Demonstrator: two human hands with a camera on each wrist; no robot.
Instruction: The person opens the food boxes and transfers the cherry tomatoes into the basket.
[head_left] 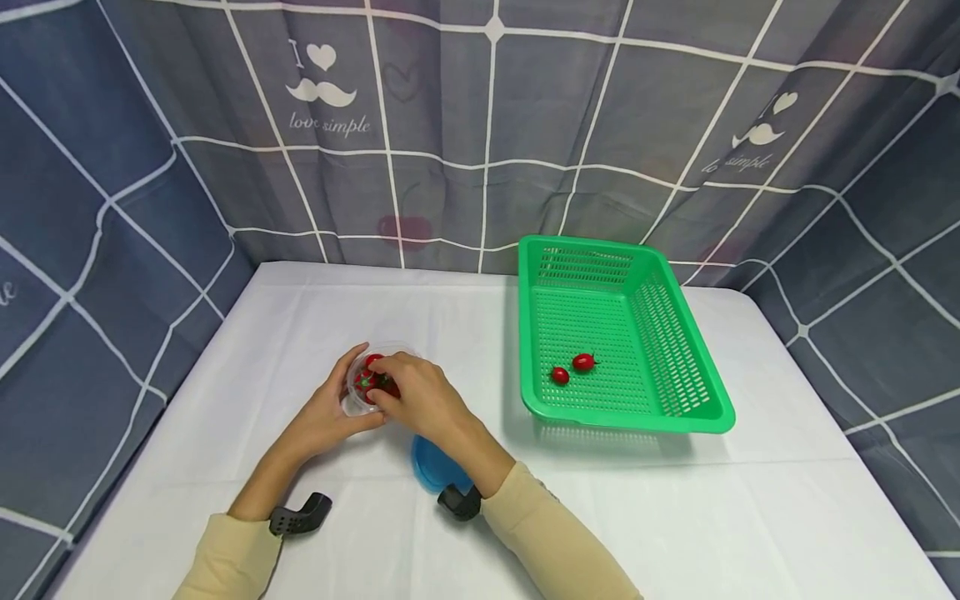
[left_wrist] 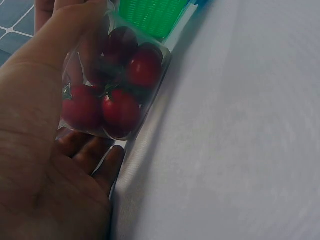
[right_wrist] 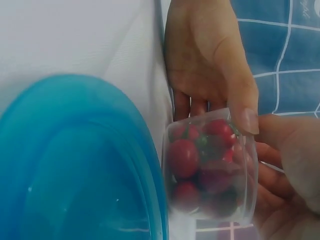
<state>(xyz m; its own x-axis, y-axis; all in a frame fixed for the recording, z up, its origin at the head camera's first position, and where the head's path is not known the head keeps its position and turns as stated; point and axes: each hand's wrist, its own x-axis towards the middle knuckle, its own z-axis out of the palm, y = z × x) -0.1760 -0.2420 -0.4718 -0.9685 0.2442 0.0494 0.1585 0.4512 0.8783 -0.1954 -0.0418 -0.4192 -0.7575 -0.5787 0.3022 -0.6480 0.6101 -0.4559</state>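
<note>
Curled around a clear tub (head_left: 365, 389) of cherry tomatoes (left_wrist: 120, 107), the left hand (head_left: 327, 414) has a grip on its wall and steadies it on the white worktop (head_left: 675, 508). Reaching into the tub's mouth, the right hand (head_left: 420, 396) has bent fingertips among the tomatoes; whether they pinch one cannot be told. Near the right wrist lies a blue lid (right_wrist: 75, 165), and well to the right a green basket (head_left: 678, 333) holds two tomatoes (head_left: 573, 367).

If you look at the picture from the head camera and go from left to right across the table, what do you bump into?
Left hand → clear cup of cherry tomatoes → right hand → blue lid → green basket, with two tomatoes lying in it.
</note>
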